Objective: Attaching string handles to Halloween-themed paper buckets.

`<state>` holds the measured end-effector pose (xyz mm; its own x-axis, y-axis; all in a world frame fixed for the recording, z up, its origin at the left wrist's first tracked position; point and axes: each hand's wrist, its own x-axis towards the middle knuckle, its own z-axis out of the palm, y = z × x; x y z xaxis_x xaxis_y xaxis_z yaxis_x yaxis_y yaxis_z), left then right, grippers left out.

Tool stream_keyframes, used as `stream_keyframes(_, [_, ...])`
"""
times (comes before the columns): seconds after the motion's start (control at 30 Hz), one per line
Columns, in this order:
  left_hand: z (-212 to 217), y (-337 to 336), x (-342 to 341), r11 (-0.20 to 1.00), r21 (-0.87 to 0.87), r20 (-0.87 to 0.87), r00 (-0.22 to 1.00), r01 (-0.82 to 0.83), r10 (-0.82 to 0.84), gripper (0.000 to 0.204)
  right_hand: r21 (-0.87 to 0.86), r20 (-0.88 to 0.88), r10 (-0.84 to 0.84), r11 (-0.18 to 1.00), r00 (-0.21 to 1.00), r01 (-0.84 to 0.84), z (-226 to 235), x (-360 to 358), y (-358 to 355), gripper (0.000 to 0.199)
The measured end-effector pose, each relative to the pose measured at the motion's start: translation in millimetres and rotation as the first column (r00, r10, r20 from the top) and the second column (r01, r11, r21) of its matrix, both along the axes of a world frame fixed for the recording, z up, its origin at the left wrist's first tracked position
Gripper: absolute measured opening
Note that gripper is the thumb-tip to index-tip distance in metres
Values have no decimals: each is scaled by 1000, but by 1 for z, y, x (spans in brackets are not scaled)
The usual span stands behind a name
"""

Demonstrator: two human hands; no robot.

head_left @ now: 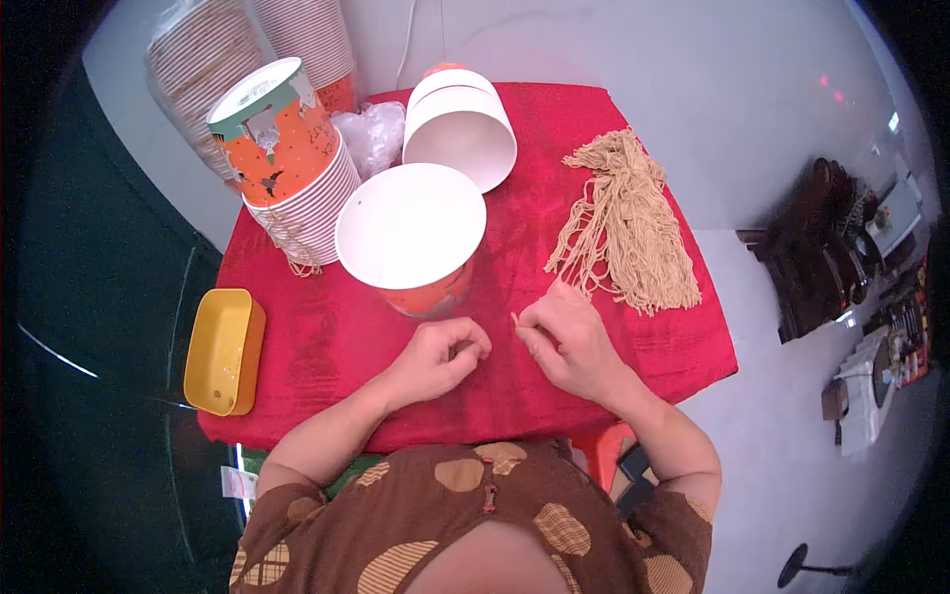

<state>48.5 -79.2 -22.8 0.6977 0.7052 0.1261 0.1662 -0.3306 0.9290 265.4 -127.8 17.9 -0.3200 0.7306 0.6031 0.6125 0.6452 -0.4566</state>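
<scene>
My left hand [445, 354] is closed, its fingers curled in toward the thumb, just in front of an orange-patterned paper bucket [426, 292] with a white top. Whatever it may hold is hidden. A short way to the right, my right hand [566, 337] is closed too, thumb and forefinger pinched together. A tiny tip shows at that pinch, too small to name. Beyond the right hand lies a bundle of tan cords [633, 238], its loose strands reaching close to the knuckles. Both hands are above a red tablecloth [346, 346].
Stacked paper buckets [307, 213] stand at the left, with cord hanging on them. White-lined buckets [465, 139] lie on their side behind. Clear plastic wrap [371, 134] sits between. A yellow tray [226, 351] rests at the left edge. A wall borders the table's back.
</scene>
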Motion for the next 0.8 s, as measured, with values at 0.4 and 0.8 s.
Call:
stream_keyframes(0.4, [39, -12, 1, 992, -105, 121, 989, -67, 80, 20, 93, -10, -78, 993, 997, 78, 8, -25, -17, 14])
stream_keyframes(0.8, [45, -22, -17, 964, 254, 46, 997, -74, 64, 18, 25, -190, 15, 1000, 982, -10, -1, -39, -19, 14])
